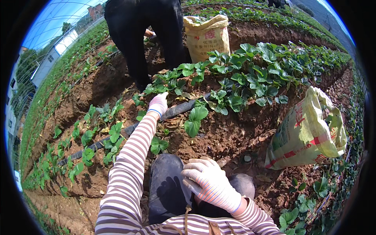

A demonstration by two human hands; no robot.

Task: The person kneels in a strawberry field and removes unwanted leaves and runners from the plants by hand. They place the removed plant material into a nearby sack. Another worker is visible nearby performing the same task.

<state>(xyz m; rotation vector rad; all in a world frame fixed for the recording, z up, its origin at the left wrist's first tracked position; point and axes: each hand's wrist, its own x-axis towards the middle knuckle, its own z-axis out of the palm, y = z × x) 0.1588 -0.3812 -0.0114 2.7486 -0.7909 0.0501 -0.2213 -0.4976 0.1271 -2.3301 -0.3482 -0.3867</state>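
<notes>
My left hand [158, 104], in a white knit work glove with coloured stripes, reaches out over the raised soil bed. It is at the leaves of a strawberry plant [164, 83], beside a black irrigation hose [179, 109]; whether its fingers hold a leaf or stem cannot be made out. My right hand [207, 180], gloved alike, rests above my knees with its fingers loosely curled, and nothing shows in it. A single leafy strawberry plant [194, 121] grows on the near side of the hose.
At the right a yellowish woven sack [305, 138] with leaves inside leans in the furrow. Another woven sack [207, 39] stands beyond the bed, beside a person in dark trousers [147, 32] bending over the far side. Dense strawberry plants [264, 70] cover the bed's right part.
</notes>
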